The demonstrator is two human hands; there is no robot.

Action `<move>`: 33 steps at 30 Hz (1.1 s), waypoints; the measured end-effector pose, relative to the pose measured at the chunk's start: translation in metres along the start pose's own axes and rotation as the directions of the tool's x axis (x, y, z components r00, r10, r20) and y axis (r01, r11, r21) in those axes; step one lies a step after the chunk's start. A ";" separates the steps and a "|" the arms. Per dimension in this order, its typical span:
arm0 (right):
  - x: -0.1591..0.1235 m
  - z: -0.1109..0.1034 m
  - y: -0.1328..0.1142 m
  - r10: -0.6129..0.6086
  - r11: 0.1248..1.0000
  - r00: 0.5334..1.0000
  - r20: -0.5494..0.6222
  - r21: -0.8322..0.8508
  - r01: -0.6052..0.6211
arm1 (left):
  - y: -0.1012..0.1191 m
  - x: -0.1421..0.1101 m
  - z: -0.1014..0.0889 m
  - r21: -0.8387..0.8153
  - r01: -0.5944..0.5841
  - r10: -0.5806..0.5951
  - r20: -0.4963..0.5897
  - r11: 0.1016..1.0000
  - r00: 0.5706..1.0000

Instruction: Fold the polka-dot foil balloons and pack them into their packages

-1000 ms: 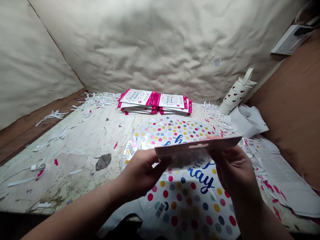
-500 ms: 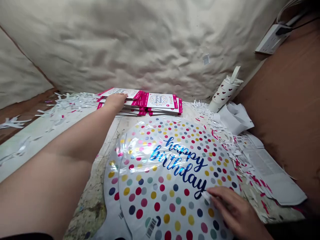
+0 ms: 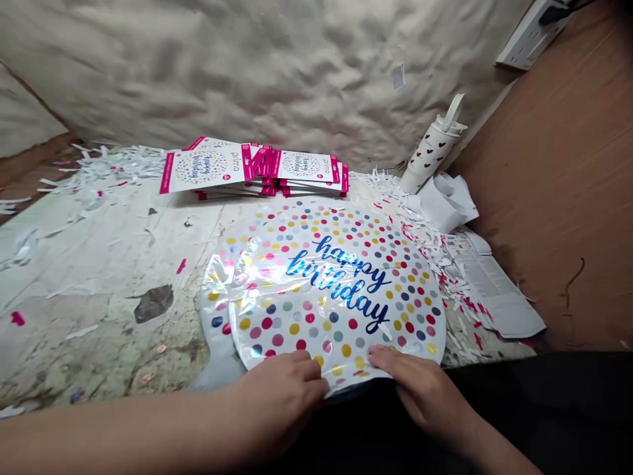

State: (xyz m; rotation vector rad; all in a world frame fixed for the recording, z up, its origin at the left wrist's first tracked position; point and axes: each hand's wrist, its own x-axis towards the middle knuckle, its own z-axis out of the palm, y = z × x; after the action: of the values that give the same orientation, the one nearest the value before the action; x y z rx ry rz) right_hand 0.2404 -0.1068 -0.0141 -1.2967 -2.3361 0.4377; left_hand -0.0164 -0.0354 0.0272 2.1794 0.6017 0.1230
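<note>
Fingers [image 3: 307,371] of the left hand [image 3: 287,399] curl tightly, gripping the near edge of the foil balloon [image 3: 316,323]; those of the right hand [image 3: 420,386] lie fairly straight on the film by its near right edge, thumb lower, and whether they pinch it I cannot tell. Behind everything runs a wrinkled, cream-coloured wall covering [image 3: 247,79]. Below it spreads a pale worktop [image 3: 113,244], stained and patchy, with a smooth brown panel [image 3: 534,198] rising at the right. On the worktop's near middle the balloon lies flat and round, glossy white with coloured dots and shiny blue lettering; another rounded edge shows at its left. Beyond it sit oblong, pink-ended packs [image 3: 208,168] in two low piles. Near the wall stands a tapered flask [image 3: 430,155], heart-printed and loop-handled, beside loosely curled white paper [image 3: 445,204]. Thin, tangled paper strips [image 3: 119,161] and tiny pink scraps [image 3: 181,266] litter the surface.
</note>
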 end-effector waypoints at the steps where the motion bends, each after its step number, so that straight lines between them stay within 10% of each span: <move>1: 0.000 0.000 0.000 0.011 1.000 1.000 0.015 0.022 -0.012 | -0.001 -0.005 0.008 0.042 -0.005 0.004 0.036 0.999 0.999; 5: 0.000 -0.007 0.000 0.084 0.991 0.990 0.116 0.092 -0.095 | -0.024 0.003 -0.001 -0.112 0.263 -0.254 0.083 0.958 0.964; 10: 0.021 -0.026 -0.012 0.160 0.962 0.941 0.299 0.164 -0.216 | -0.040 0.031 -0.023 -0.511 0.504 -0.396 0.312 0.697 0.864; 16: 0.059 -0.005 -0.037 0.266 0.964 0.955 0.131 -0.063 -0.260 | -0.001 0.016 -0.046 -0.017 0.259 -0.260 -0.044 0.966 0.965; 21: 0.055 0.003 -0.044 0.227 0.974 0.965 -0.129 0.045 -0.223 | -0.010 -0.031 -0.077 0.266 0.231 -0.095 -0.440 0.936 0.893; 26: 0.024 0.023 -0.040 -0.006 0.983 0.990 -0.138 -0.180 -0.019 | -0.062 -0.037 -0.045 0.240 0.074 -0.031 -0.180 0.968 0.983; 33: -0.036 0.004 0.052 0.383 0.811 0.906 -0.181 -0.404 -0.424 | -0.107 -0.048 -0.010 0.402 -0.074 0.149 -0.159 0.913 0.976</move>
State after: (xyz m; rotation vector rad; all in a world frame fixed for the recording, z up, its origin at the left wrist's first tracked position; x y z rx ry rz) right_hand 0.2927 -0.1117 -0.0495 -1.9997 -2.1417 -0.0383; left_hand -0.1014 0.0053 -0.0425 2.6172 0.6494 0.2924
